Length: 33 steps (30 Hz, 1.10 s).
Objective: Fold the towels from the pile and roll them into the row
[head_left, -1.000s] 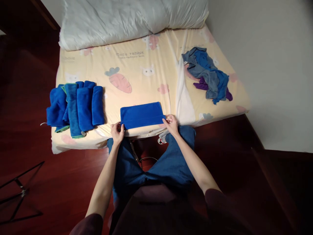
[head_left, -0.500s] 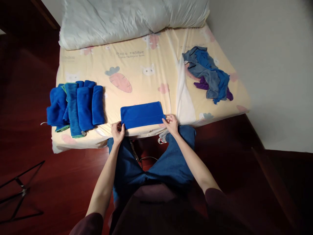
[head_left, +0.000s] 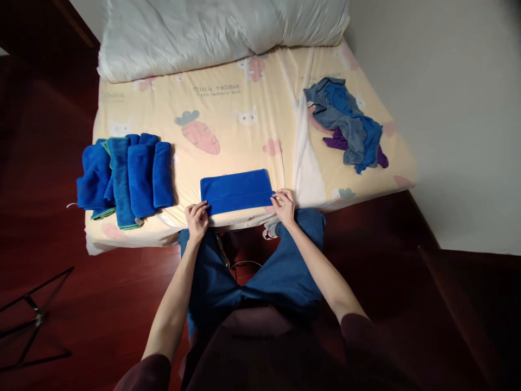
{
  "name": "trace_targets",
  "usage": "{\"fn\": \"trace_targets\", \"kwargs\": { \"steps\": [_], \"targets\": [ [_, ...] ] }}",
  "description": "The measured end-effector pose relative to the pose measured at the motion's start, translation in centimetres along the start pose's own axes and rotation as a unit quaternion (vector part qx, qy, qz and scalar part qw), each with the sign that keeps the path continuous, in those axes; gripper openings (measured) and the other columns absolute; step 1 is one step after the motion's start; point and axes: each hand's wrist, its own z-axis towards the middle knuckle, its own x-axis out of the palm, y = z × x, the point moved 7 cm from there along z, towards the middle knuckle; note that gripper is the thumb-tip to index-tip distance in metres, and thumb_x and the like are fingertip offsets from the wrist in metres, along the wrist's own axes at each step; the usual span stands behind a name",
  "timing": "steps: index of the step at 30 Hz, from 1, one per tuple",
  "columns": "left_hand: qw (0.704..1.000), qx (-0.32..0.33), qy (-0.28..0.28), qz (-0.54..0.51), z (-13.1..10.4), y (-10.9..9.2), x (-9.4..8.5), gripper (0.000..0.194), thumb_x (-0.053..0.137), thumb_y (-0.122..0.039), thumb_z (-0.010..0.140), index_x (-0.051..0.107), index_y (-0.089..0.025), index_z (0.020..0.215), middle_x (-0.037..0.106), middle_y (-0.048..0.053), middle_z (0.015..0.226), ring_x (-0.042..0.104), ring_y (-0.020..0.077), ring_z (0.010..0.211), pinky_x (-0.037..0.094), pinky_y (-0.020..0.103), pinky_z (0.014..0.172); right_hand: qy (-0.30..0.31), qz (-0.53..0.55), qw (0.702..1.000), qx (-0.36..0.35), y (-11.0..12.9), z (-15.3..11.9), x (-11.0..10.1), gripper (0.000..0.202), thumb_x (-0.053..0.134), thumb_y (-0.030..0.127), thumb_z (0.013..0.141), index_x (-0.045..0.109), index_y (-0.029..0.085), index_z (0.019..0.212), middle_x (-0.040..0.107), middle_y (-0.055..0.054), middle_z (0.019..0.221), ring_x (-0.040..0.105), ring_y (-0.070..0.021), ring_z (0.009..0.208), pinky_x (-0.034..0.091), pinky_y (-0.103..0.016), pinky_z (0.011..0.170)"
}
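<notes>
A blue towel (head_left: 237,191), folded into a flat rectangle, lies near the front edge of the bed. My left hand (head_left: 197,220) has its fingers closed on the near left corner of this towel. At the near right corner, my right hand (head_left: 284,206) pinches the towel between thumb and fingers. Left of it sits a group of rolled blue towels (head_left: 142,179), among them a teal rolled towel (head_left: 121,182) with green edging. Some loose, crumpled cloths (head_left: 354,127) in grey-blue, blue and purple are heaped on the right side of the bed.
The bed (head_left: 240,144) has a yellow sheet printed with carrots and rabbits. A pale rolled quilt (head_left: 220,35) lies across its far end. To the right is a wall (head_left: 456,125). A black metal stand (head_left: 38,317) stands on the dark red floor at left.
My left hand's fingers have shifted slightly over the towel's near left corner. My right hand has moved very little; the towel keeps its place.
</notes>
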Motion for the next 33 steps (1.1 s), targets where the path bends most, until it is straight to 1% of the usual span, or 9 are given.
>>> {"fn": "trace_targets", "kwargs": {
  "steps": [2, 4, 7, 10, 13, 18, 23, 26, 33],
  "targets": [
    [1.0, -0.004, 0.011, 0.006, 0.1, 0.1, 0.1, 0.025, 0.048, -0.026, 0.098, 0.072, -0.023, 0.107, 0.072, 0.007, 0.118, 0.057, 0.0272, 0.109, 0.043, 0.049, 0.101, 0.018, 0.001, 0.999, -0.038, 0.6, -0.2, 0.4, 0.021, 0.054, 0.025, 0.097, 0.075, 0.024, 0.098, 0.065, -0.009, 0.116, 0.065, -0.0215, 0.108, 0.056, -0.036, 0.095],
    [1.0, -0.011, 0.019, 0.008, 0.3, 0.0, 0.1, 0.027, 0.047, -0.028, 0.098, 0.071, -0.022, 0.11, 0.072, 0.006, 0.119, 0.057, 0.0272, 0.11, 0.043, 0.048, 0.102, 0.043, -0.009, 0.997, -0.067, 0.9, -0.3, 0.7, 0.029, 0.048, 0.021, 0.099, 0.075, 0.026, 0.109, 0.068, -0.007, 0.12, 0.064, -0.0215, 0.113, 0.054, -0.039, 0.101],
    [0.999, -0.013, 0.042, 0.022, 0.4, -0.4, 0.0, 0.029, 0.049, -0.033, 0.098, 0.07, -0.023, 0.115, 0.071, 0.006, 0.125, 0.057, 0.028, 0.112, 0.041, 0.048, 0.103, 0.074, -0.027, 0.994, -0.077, 1.0, -0.2, 0.9, 0.037, 0.044, 0.018, 0.099, 0.071, 0.027, 0.124, 0.07, -0.005, 0.125, 0.063, -0.022, 0.117, 0.051, -0.043, 0.106],
    [0.996, -0.006, 0.074, 0.045, 0.3, -0.8, 0.0, 0.036, 0.058, -0.039, 0.093, 0.066, -0.022, 0.124, 0.066, 0.008, 0.133, 0.054, 0.0302, 0.116, 0.039, 0.049, 0.105, 0.102, -0.046, 0.991, -0.073, 0.9, 0.0, 0.8, 0.042, 0.045, 0.017, 0.097, 0.067, 0.026, 0.131, 0.068, -0.005, 0.132, 0.062, -0.0228, 0.122, 0.049, -0.045, 0.108],
    [0.994, 0.007, 0.095, 0.059, 0.2, -1.2, 0.0, 0.047, 0.063, -0.037, 0.086, 0.061, -0.022, 0.131, 0.062, 0.008, 0.14, 0.051, 0.0317, 0.121, 0.038, 0.048, 0.107, 0.131, -0.067, 0.986, -0.082, 1.2, -0.1, 0.7, 0.049, 0.05, 0.015, 0.09, 0.062, 0.024, 0.137, 0.063, -0.005, 0.139, 0.058, -0.0245, 0.127, 0.047, -0.046, 0.11],
    [0.994, -0.014, 0.086, 0.059, 0.2, -0.9, 0.2, 0.045, 0.06, -0.028, 0.084, 0.062, -0.022, 0.129, 0.063, 0.005, 0.139, 0.052, 0.031, 0.119, 0.038, 0.047, 0.105, 0.135, -0.085, 0.983, -0.087, 1.7, -0.2, 0.9, 0.056, 0.056, 0.013, 0.08, 0.062, 0.02, 0.135, 0.062, -0.008, 0.14, 0.057, -0.0274, 0.128, 0.045, -0.047, 0.111],
    [0.998, -0.027, 0.055, 0.034, 0.4, -0.6, 0.2, 0.039, 0.055, -0.023, 0.087, 0.065, -0.023, 0.124, 0.067, 0.005, 0.133, 0.054, 0.0308, 0.116, 0.038, 0.047, 0.103, 0.114, -0.063, 0.99, -0.055, 1.5, 0.0, 1.0, 0.053, 0.053, 0.01, 0.082, 0.065, 0.025, 0.132, 0.064, -0.005, 0.136, 0.057, -0.0258, 0.127, 0.045, -0.047, 0.111],
    [0.998, -0.034, 0.055, 0.025, 0.4, -0.5, 0.3, 0.041, 0.053, -0.019, 0.085, 0.066, -0.023, 0.124, 0.067, 0.006, 0.132, 0.055, 0.0312, 0.116, 0.038, 0.048, 0.103, 0.109, -0.043, 0.992, -0.039, 1.0, 0.1, 1.1, 0.055, 0.049, 0.007, 0.083, 0.066, 0.027, 0.131, 0.064, -0.004, 0.137, 0.057, -0.0245, 0.127, 0.045, -0.048, 0.112],
    [0.998, -0.026, 0.054, 0.02, 0.6, -0.2, 0.3, 0.038, 0.053, -0.019, 0.087, 0.066, -0.023, 0.122, 0.068, 0.007, 0.13, 0.054, 0.0316, 0.115, 0.039, 0.049, 0.101, 0.123, -0.027, 0.991, -0.052, 0.7, 0.1, 1.5, 0.056, 0.041, 0.006, 0.086, 0.065, 0.027, 0.132, 0.06, -0.002, 0.144, 0.055, -0.0216, 0.132, 0.044, -0.048, 0.111]
  ]
}}
